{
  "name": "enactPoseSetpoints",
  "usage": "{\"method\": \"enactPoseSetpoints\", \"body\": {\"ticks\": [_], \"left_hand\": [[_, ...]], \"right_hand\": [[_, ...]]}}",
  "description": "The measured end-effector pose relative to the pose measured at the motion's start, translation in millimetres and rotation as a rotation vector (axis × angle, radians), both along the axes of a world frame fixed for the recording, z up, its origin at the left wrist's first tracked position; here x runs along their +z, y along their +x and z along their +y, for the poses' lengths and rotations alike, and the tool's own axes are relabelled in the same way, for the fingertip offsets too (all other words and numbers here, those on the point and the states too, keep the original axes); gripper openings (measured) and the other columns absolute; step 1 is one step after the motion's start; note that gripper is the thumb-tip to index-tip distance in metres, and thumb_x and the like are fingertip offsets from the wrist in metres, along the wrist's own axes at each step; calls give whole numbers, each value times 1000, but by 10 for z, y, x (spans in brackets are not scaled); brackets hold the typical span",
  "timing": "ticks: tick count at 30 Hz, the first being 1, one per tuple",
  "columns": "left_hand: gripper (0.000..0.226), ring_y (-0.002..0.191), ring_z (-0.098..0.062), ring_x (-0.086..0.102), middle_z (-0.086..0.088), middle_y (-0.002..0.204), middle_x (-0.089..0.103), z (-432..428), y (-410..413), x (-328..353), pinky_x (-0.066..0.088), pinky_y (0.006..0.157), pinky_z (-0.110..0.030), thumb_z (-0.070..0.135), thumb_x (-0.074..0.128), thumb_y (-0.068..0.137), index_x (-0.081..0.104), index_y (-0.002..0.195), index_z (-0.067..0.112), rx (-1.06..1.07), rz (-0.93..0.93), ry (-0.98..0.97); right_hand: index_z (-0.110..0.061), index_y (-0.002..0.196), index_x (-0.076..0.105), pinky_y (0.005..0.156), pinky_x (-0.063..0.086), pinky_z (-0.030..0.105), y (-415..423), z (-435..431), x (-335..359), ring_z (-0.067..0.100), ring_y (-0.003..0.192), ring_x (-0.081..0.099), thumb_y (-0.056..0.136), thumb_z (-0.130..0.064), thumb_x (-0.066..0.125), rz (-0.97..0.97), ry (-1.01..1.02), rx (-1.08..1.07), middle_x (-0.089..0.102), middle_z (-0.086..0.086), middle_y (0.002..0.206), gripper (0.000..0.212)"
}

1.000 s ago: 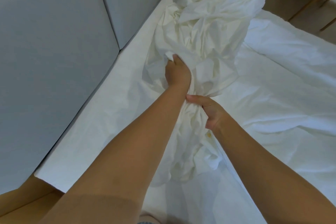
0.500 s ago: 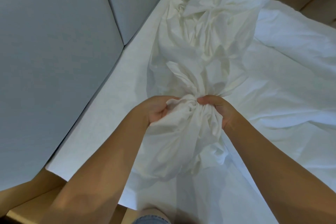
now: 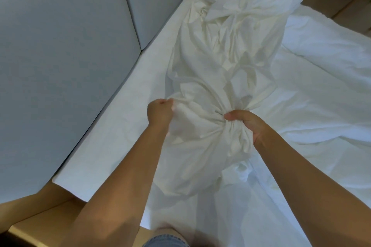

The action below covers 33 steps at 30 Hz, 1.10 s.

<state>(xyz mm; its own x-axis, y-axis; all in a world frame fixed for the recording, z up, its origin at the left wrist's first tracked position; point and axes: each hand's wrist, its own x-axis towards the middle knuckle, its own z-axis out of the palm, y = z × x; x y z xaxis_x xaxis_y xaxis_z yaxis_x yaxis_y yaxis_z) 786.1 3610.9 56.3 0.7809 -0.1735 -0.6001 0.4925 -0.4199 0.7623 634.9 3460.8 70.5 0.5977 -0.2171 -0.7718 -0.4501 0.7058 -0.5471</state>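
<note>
The crumpled white sheet point(image 3: 230, 66) looked soft, light and limp, w/ no stiffness. It would prob. sag and slide wherever unsupported, and the cloth could slip through a loose hold, so the best purchase was a gathered fistful, not a single edge. The left hand point(image 3: 159, 113) was clenched into a fist round a fold at the bundle's left side. The right hand point(image 3: 248, 124) was clamped round a thick twisted bunch, thumb on top and fingers wrapped under. Btwn the two hands the fabric was pulled into tight radiating creases. Beyond the hands the sheet ran on as a long rumpled heap over the bed point(image 3: 120, 126); below them a loose tail hung toward the person. Left of the left hand stood the grey padded headboard point(image 3: 60, 66).
</note>
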Motion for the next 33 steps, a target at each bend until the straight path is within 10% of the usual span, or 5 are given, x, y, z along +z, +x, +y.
{"method": "enactPoseSetpoints", "body": {"ticks": [4, 8, 14, 22, 33], "left_hand": [[20, 90, -31, 59, -14, 98, 62, -5, -40, -102, 48, 77, -37, 21, 52, 94, 59, 98, 2, -223, -82, 122], [28, 93, -8, 52, 11, 102, 55, -32, -60, 81, 40, 76, -17, 34, 60, 89, 56, 112, 19, -236, -387, 3], [21, 67, -13, 57, 1, 81, 63, 38, -230, 243, 43, 60, -23, 35, 71, 77, 63, 90, 20, -921, 29, 68], [87, 133, -11, 32, 17, 152, 21, -58, -396, 156, 36, 101, -31, 35, 56, 89, -7, 147, 46, -790, 29, -221], [110, 129, -6, 28, 19, 144, 15, -349, -539, 143, 32, 94, -22, 43, 61, 72, -21, 144, 41, -731, 77, -360]], "right_hand": [[-10, 64, 76, 58, 58, 33, 4, 15, 9, 25, 66, 70, 56, -8, 72, 21, 1, -5, 72, 10, 74, 9], [-10, 68, 77, 61, 58, 34, 30, 10, 10, 26, 69, 71, 55, -6, 75, -2, 9, 3, 73, 11, 78, 14], [-7, 73, 76, 63, 58, 34, 81, 47, -27, 27, 72, 71, 63, -1, 69, -70, 55, -19, 72, 13, 81, 14], [-7, 81, 76, 68, 58, 34, 140, -7, 53, 26, 74, 70, 61, -4, 73, -10, -19, 172, 71, 13, 84, 20], [-12, 106, 68, 81, 55, 39, 164, 103, -37, 27, 99, 68, 72, -21, 69, 13, 15, 131, 71, 14, 106, 35]]}}
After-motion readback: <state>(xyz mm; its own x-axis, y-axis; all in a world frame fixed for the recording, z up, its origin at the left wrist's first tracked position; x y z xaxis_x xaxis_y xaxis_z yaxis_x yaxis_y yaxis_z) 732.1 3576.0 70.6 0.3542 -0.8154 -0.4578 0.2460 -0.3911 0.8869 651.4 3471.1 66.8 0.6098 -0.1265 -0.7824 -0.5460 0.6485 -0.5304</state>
